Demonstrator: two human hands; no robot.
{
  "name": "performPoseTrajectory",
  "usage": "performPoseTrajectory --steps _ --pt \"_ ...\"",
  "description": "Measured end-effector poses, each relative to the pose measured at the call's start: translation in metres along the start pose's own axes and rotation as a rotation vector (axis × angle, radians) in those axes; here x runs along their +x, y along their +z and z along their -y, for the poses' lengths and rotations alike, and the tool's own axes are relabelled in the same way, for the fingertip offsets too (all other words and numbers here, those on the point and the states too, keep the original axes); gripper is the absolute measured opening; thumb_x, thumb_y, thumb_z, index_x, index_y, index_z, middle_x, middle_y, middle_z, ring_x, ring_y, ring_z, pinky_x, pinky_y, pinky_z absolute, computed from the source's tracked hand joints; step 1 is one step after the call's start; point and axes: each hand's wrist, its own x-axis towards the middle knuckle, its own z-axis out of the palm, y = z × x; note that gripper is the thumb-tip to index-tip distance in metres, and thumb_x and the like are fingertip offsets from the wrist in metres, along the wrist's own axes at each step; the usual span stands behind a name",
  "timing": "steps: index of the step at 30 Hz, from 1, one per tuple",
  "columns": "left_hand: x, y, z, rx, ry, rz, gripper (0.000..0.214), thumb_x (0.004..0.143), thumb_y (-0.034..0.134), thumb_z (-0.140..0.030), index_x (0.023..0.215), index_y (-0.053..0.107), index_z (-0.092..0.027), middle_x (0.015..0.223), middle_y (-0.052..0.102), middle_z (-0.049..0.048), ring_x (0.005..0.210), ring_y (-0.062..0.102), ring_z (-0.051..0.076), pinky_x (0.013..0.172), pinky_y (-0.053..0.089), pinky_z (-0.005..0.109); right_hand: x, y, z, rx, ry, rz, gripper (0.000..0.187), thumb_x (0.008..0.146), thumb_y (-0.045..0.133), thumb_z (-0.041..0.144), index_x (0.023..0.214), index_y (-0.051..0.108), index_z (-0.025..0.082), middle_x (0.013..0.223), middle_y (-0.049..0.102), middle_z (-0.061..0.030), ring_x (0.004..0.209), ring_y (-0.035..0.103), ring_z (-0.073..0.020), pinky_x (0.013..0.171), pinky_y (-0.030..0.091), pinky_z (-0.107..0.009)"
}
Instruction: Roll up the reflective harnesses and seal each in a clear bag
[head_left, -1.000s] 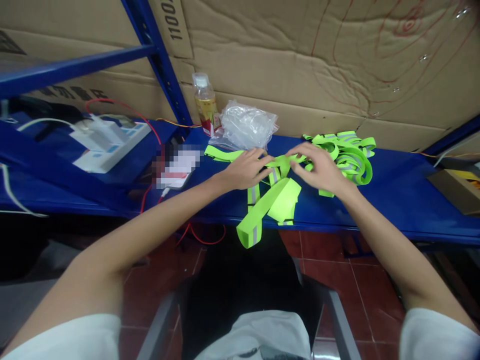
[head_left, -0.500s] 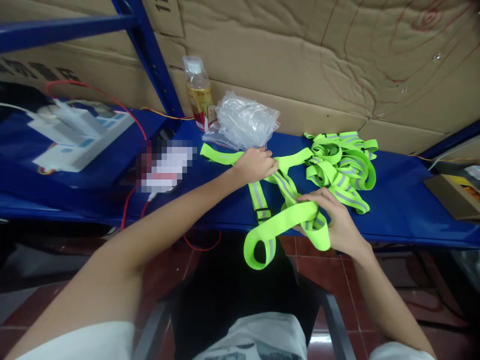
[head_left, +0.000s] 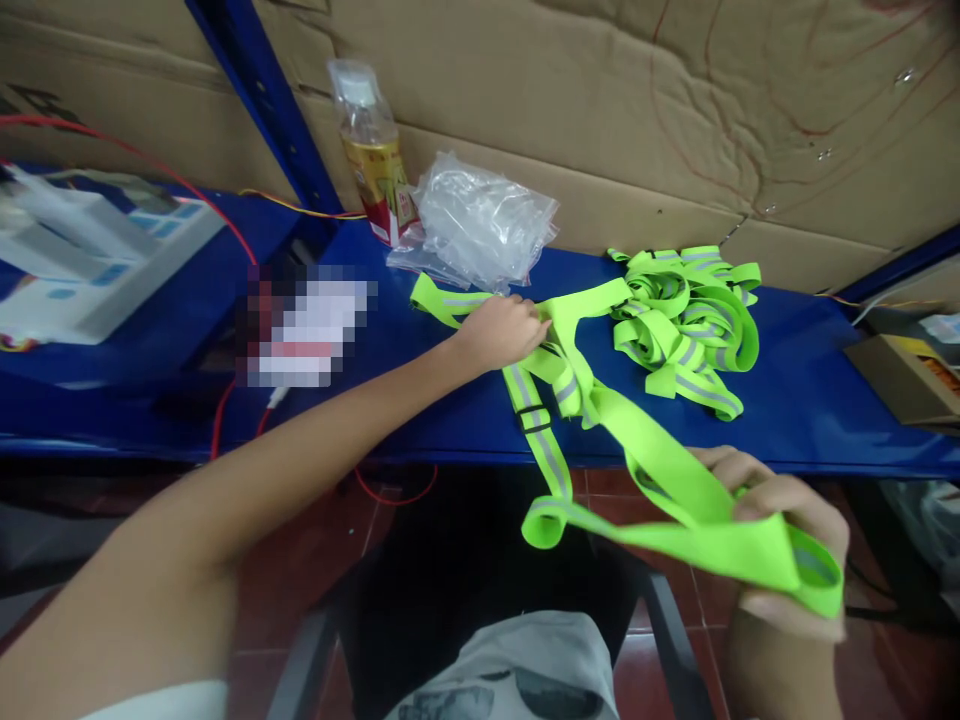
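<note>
A neon-green reflective strap harness [head_left: 570,385] lies across the blue shelf [head_left: 787,400] and hangs over its front edge. My left hand [head_left: 501,332] presses down on the harness near its upper junction, fingers curled on the strap. My right hand [head_left: 784,545] is off the shelf, low at the right, closed round a wide green band of the same harness and holding it taut. A tangled pile of more green straps [head_left: 686,320] sits just right of my left hand.
A crumpled clear plastic bag [head_left: 480,220] and a bottle [head_left: 369,150] stand at the back against the cardboard wall. A white device [head_left: 82,265] with red wires lies far left. A cardboard box [head_left: 911,375] sits at the right edge. Red tiled floor shows below.
My right hand has drawn a green band off the shelf, down and to the right, stretching the harness. My left hand stays pressed on the straps.
</note>
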Motion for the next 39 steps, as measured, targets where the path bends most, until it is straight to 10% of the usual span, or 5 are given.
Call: performPoseTrajectory --steps 6,10,15,27,39 --pt "-0.003 0.002 0.005 -0.041 0.010 -0.049 0.051 0.111 0.039 -0.035 0.107 0.081 -0.007 0.107 0.080 0.0190 0.098 0.076 0.030 0.075 0.051 0.039 -0.016 -0.011 -0.029 0.582 0.114 -0.001 0.051 0.060 0.068 0.087 0.087 0.054 0.047 0.026 0.018 0.0089 0.015 0.014 -0.0208 0.022 0.018 -0.034" --pt "-0.006 -0.004 0.008 -0.086 0.004 -0.025 0.050 0.108 0.038 -0.035 0.107 0.081 -0.007 0.109 0.079 0.0196 0.099 0.075 0.032 0.077 0.051 0.041 -0.028 -0.021 -0.032 0.403 0.503 0.175 0.033 0.089 0.063 0.071 0.100 0.058 0.041 0.053 0.066 -0.0009 0.026 0.046 -0.0248 0.027 0.027 -0.033" --pt "-0.014 -0.017 0.011 -0.118 0.050 -0.025 0.044 0.095 0.052 -0.034 0.127 0.071 -0.011 0.109 0.079 0.0164 0.100 0.074 0.033 0.080 0.051 0.041 -0.013 -0.013 -0.018 0.014 0.232 -0.024 0.012 0.100 0.068 0.044 0.098 0.071 0.033 0.093 0.081 -0.0087 0.081 0.077 -0.0325 0.057 0.055 -0.042" --pt "-0.015 -0.017 0.030 -0.464 0.134 -0.019 0.013 0.077 0.069 -0.026 0.089 0.071 -0.022 0.111 0.079 0.0068 0.112 0.074 0.030 0.099 0.052 0.041 0.091 0.076 -0.030 -0.339 0.295 0.150 0.070 0.091 0.076 0.053 0.153 0.054 0.030 0.090 0.076 -0.0030 0.066 0.066 -0.0224 0.062 0.053 -0.036" --pt "-0.012 -0.018 0.042 -0.521 0.138 -0.026 0.018 0.078 0.058 -0.013 0.067 0.070 -0.020 0.120 0.079 0.0078 0.111 0.074 0.026 0.093 0.054 0.035 0.068 0.023 -0.032 0.009 0.547 0.301 0.043 0.102 0.064 0.058 0.133 0.073 0.029 0.054 0.048 0.0059 0.043 0.038 -0.0130 0.043 0.026 -0.027"
